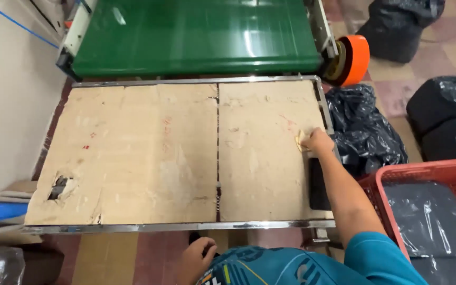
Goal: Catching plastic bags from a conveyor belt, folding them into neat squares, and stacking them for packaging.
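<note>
Cardboard-topped table (175,158), steel-framed. Right hand (316,141), fingers closed on a small tan scrap (301,140): light, flimsy, best pinched at its edge. Left hand (196,258), fingers loosely curled, empty.

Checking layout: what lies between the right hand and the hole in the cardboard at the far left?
Head view: only worn cardboard with a seam separates right hand from hole.

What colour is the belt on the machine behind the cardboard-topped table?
Glossy green belt, seen in the head view, the only one.
</note>
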